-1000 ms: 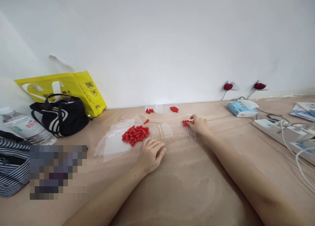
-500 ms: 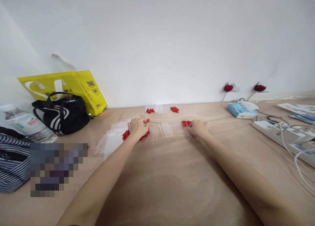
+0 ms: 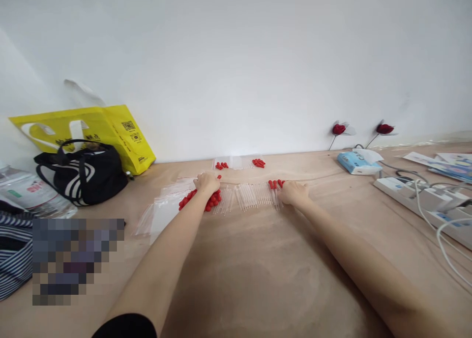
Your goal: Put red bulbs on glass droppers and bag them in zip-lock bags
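Note:
My left hand [image 3: 207, 182] is over a pile of small red dropper bulbs [image 3: 214, 200], its fingers pinched, with one red bulb [image 3: 219, 177] showing at the fingertips. A row of thin clear dropper tubes [image 3: 254, 196] lies to the right of the pile. At the right end of that row my right hand [image 3: 294, 193] has its fingers closed at the tubes; it seems to grip one, though the hand partly hides it. Several red bulbs [image 3: 275, 184] sit on the upper ends of the tubes beside it.
Clear zip bags [image 3: 167, 208] lie left of the pile. Behind, by the wall, is a bag with two red clusters [image 3: 258, 163]. A yellow bag [image 3: 129, 136], black bag [image 3: 88, 173] and water bottle [image 3: 33, 190] stand left. Tissues [image 3: 356, 163] and a power strip [image 3: 405, 193] lie right.
The whole view has shifted slightly, so things appear a little further left. Both hands stay at the same spots, the left at the red pile and the right at the row's end.

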